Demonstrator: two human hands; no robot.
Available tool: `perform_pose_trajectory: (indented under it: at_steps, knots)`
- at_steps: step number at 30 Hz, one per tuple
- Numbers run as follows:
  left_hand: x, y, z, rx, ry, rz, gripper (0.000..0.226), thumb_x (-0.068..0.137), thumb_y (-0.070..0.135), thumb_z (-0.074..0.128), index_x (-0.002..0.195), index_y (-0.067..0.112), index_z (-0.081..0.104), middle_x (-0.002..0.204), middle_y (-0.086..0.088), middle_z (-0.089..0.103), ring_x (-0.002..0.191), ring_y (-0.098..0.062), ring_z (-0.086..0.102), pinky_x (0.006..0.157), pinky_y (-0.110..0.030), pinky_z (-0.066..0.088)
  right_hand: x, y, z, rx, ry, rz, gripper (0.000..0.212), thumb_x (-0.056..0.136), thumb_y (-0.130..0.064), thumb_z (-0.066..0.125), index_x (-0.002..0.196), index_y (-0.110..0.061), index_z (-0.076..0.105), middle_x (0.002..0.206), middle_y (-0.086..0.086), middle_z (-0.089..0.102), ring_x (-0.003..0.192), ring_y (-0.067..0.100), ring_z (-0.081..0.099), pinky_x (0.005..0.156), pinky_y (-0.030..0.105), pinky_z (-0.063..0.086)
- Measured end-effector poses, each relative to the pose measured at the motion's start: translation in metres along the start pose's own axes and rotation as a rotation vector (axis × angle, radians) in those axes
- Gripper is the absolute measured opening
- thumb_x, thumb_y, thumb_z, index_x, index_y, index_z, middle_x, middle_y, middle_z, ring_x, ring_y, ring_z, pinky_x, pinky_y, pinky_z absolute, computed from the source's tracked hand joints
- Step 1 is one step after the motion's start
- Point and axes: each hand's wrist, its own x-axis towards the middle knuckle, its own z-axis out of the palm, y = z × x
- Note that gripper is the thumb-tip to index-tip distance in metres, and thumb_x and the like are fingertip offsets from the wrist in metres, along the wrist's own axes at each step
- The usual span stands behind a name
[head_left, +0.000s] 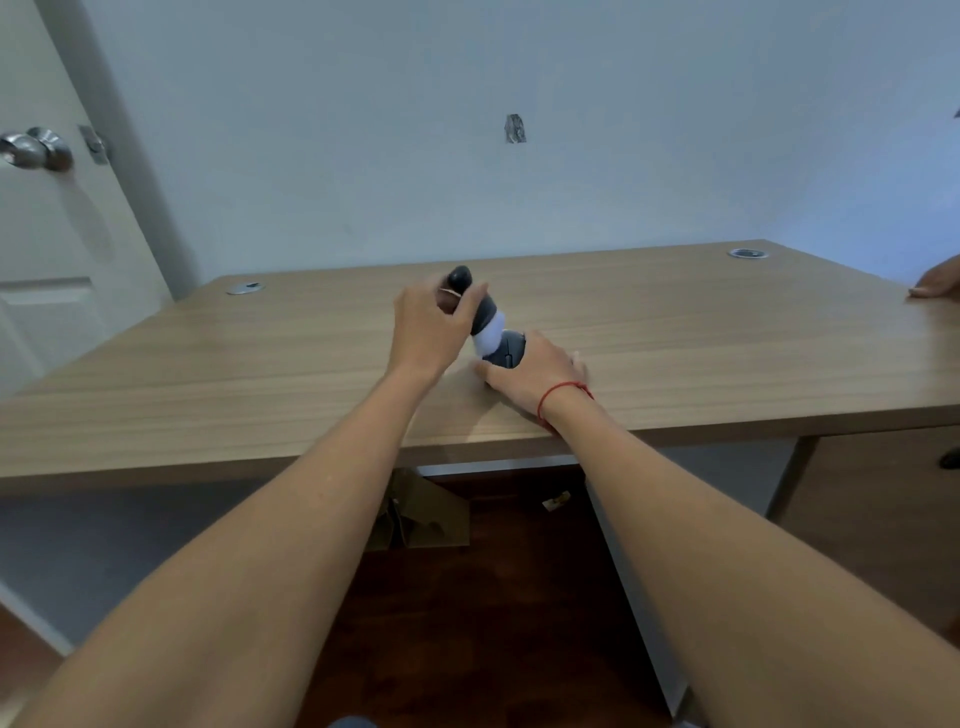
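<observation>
A dark grey brush-like tool (470, 301) with a white tuft at its lower end is tilted over the middle of the wooden desk (260, 364). My left hand (428, 327) grips its handle from the left. The white tuft touches a dark grey computer mouse (506, 351) that lies on the desk. My right hand (535, 371), with a red string around the wrist, holds the mouse from the right, its thumb at the near side and its fingers over the far side.
Two round metal cable grommets (244, 287) (748, 253) sit at the desk's back corners. Another person's hand (937, 283) rests on the right edge. A door with a metal knob (36, 148) stands at the left. A cardboard box (421, 514) lies under the desk.
</observation>
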Motion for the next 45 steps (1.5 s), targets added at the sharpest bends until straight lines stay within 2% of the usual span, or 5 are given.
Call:
perform_pose_trajectory:
  at_steps: [3, 19, 28, 40, 45]
  knots:
    - [-0.002, -0.010, 0.004, 0.064, -0.039, -0.019, 0.033, 0.086, 0.032, 0.065, 0.067, 0.006, 0.059, 0.063, -0.012, 0.069, 0.059, -0.027, 0.063, 0.060, -0.033, 0.048, -0.004, -0.001, -0.001, 0.008, 0.010, 0.000, 0.061, 0.083, -0.066, 0.057, 0.122, -0.019, 0.055, 0.116, 0.004, 0.065, 0.115, 0.028, 0.054, 0.109, 0.045, 0.035]
    - [-0.004, -0.014, 0.010, 0.096, -0.009, -0.029, 0.035, 0.087, 0.038, 0.062, 0.081, 0.004, 0.067, 0.075, -0.011, 0.072, 0.072, -0.029, 0.068, 0.070, -0.039, 0.057, 0.004, 0.000, 0.007, -0.026, 0.025, -0.006, 0.069, 0.076, -0.077, 0.055, 0.118, -0.024, 0.060, 0.109, 0.000, 0.068, 0.107, 0.025, 0.058, 0.103, 0.043, 0.038]
    - [-0.012, -0.008, 0.005, -0.088, 0.232, -0.110, 0.036, 0.090, 0.034, 0.060, 0.075, 0.001, 0.062, 0.067, -0.010, 0.066, 0.069, -0.031, 0.064, 0.074, -0.042, 0.053, 0.016, 0.004, -0.003, 0.206, -0.006, 0.039, 0.046, 0.102, -0.028, 0.033, 0.145, -0.020, 0.047, 0.151, 0.005, 0.049, 0.141, 0.026, 0.040, 0.122, 0.040, 0.018]
    - [-0.030, 0.012, 0.011, 0.080, 0.159, 0.027, 0.032, 0.087, 0.032, 0.061, 0.067, 0.006, 0.058, 0.062, -0.011, 0.066, 0.058, -0.031, 0.061, 0.057, -0.039, 0.049, 0.030, 0.009, 0.009, 0.112, -0.031, 0.006, 0.045, 0.105, -0.032, 0.027, 0.144, -0.030, 0.048, 0.149, 0.002, 0.051, 0.140, 0.025, 0.044, 0.122, 0.046, 0.016]
    - [-0.031, 0.000, 0.005, 0.185, 0.114, -0.014, 0.034, 0.087, 0.035, 0.062, 0.075, 0.004, 0.061, 0.070, -0.014, 0.068, 0.067, -0.034, 0.063, 0.064, -0.042, 0.051, 0.031, 0.009, 0.010, 0.091, -0.016, 0.007, 0.045, 0.105, -0.031, 0.028, 0.145, -0.027, 0.046, 0.151, 0.002, 0.049, 0.141, 0.025, 0.042, 0.123, 0.046, 0.013]
